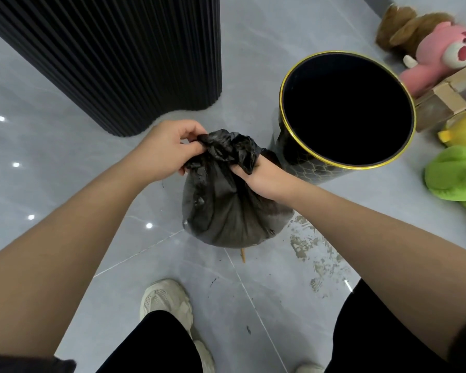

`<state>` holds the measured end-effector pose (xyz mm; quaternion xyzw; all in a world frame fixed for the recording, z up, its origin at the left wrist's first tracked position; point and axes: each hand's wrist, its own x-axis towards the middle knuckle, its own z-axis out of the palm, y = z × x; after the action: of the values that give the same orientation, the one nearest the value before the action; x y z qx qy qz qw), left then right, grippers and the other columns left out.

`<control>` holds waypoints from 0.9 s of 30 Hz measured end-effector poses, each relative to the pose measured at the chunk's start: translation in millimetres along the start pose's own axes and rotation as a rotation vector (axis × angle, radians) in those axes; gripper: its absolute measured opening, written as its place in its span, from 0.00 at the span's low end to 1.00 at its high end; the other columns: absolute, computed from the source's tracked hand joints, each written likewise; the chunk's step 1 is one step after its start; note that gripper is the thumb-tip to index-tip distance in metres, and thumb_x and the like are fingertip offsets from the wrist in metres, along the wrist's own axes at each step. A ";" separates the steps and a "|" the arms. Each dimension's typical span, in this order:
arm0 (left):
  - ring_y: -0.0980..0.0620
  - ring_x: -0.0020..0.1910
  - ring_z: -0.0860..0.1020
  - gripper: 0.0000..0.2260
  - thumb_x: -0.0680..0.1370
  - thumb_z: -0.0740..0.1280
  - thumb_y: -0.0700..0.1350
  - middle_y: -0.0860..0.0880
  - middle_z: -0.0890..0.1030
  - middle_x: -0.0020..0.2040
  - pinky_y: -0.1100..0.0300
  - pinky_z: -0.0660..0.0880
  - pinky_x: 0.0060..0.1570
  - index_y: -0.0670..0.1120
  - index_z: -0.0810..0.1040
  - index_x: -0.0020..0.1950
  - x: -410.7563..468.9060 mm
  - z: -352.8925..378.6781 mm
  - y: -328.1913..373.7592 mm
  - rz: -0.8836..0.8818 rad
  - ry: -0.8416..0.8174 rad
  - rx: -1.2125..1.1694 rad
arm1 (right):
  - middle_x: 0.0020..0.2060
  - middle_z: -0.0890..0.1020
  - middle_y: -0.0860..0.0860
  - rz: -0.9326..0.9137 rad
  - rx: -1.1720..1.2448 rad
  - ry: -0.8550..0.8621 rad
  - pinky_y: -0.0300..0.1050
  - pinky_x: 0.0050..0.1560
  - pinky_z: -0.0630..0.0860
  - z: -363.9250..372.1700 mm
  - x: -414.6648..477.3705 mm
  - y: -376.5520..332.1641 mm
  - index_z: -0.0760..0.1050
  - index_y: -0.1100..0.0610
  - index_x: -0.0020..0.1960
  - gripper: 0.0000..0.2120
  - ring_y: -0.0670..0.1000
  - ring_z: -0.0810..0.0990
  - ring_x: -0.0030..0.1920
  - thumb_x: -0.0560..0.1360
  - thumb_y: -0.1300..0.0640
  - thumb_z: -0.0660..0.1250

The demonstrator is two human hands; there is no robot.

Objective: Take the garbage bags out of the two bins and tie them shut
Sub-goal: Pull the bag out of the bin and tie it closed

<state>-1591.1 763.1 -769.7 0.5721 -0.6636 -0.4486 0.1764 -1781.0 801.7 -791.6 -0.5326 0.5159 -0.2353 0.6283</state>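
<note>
While the left grip (165,151) is pinching the bag (223,211) at its bunched top, the right grip (262,176) is clutching it beside the bin (303,164).

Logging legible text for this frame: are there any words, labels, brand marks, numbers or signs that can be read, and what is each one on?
No readable text anywhere in this view.
Black plastic garbage bag: plain, no print.
Round black bin with a gold rim: honeycomb pattern only, no label.
Taped brown cardboard box: blurred at the frame edge, no lettering can be made out.
Beige mesh shoe: no brand mark shows.
</note>
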 end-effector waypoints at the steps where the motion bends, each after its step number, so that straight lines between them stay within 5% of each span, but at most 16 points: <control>1: 0.56 0.24 0.74 0.09 0.77 0.66 0.37 0.52 0.78 0.35 0.62 0.72 0.24 0.51 0.79 0.42 0.7 1.7 0.2 0.003 -0.002 0.003 | 0.57 0.73 0.50 0.018 -0.024 -0.010 0.18 0.50 0.62 0.2 0.8 0.0 0.68 0.64 0.68 0.17 0.43 0.68 0.61 0.81 0.61 0.56; 6: 0.61 0.29 0.75 0.07 0.76 0.68 0.39 0.55 0.79 0.36 0.67 0.74 0.33 0.52 0.80 0.43 2.5 8.7 -3.1 0.028 -0.010 -0.042 | 0.65 0.73 0.44 0.125 -0.019 -0.135 0.42 0.69 0.65 4.1 -0.1 3.7 0.66 0.50 0.71 0.26 0.44 0.70 0.65 0.76 0.39 0.60; 11: 0.61 0.32 0.78 0.10 0.76 0.67 0.36 0.52 0.80 0.38 0.66 0.78 0.38 0.51 0.80 0.41 1.9 15.1 -1.8 0.018 -0.078 -0.080 | 0.55 0.80 0.49 0.104 -0.152 -0.385 0.42 0.62 0.73 14.9 -2.2 7.3 0.74 0.54 0.59 0.17 0.46 0.78 0.57 0.72 0.51 0.72; 14: 0.63 0.32 0.78 0.09 0.76 0.66 0.34 0.51 0.81 0.38 0.69 0.77 0.37 0.47 0.80 0.43 0.5 19.2 -3.0 0.012 -0.102 -0.094 | 0.48 0.82 0.50 0.073 -0.120 -0.505 0.37 0.55 0.74 12.5 -4.6 5.2 0.79 0.59 0.51 0.06 0.44 0.80 0.51 0.76 0.59 0.67; 16: 0.64 0.32 0.79 0.07 0.76 0.66 0.34 0.51 0.81 0.39 0.71 0.77 0.36 0.45 0.81 0.45 -0.7 19.3 -5.7 0.005 -0.098 -0.092 | 0.43 0.80 0.49 0.084 -0.088 -0.528 0.34 0.50 0.74 10.8 -7.9 0.5 0.79 0.60 0.46 0.07 0.43 0.79 0.46 0.79 0.61 0.63; 22: 0.64 0.30 0.76 0.07 0.78 0.65 0.37 0.51 0.79 0.37 0.72 0.72 0.31 0.47 0.79 0.43 -1.3 18.0 -15.1 0.002 -0.112 -0.036 | 0.38 0.75 0.52 0.132 -0.036 -0.496 0.50 0.61 0.69 14.4 -2.8 14.6 0.68 0.57 0.34 0.17 0.49 0.76 0.46 0.82 0.56 0.57; 24: 0.65 0.27 0.73 0.10 0.78 0.64 0.37 0.54 0.78 0.34 0.72 0.70 0.27 0.51 0.78 0.41 -0.3 15.9 -20.0 -0.009 -0.108 0.012 | 0.40 0.78 0.47 0.193 -0.002 -0.400 0.44 0.60 0.69 15.0 -1.3 16.1 0.72 0.57 0.41 0.13 0.42 0.76 0.43 0.82 0.55 0.57; 27: 0.57 0.33 0.77 0.10 0.79 0.63 0.38 0.49 0.80 0.37 0.67 0.73 0.29 0.52 0.77 0.42 -0.8 12.3 -24.8 -0.073 -0.114 0.014 | 0.53 0.81 0.49 0.181 -0.112 -0.183 0.40 0.61 0.71 14.2 3.7 15.8 0.76 0.54 0.55 0.08 0.44 0.78 0.53 0.78 0.52 0.65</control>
<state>-1585.2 770.1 -795.9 0.5705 -0.6544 -0.4821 0.1178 -1770.9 809.7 -808.9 -0.5371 0.5147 -0.0988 0.6609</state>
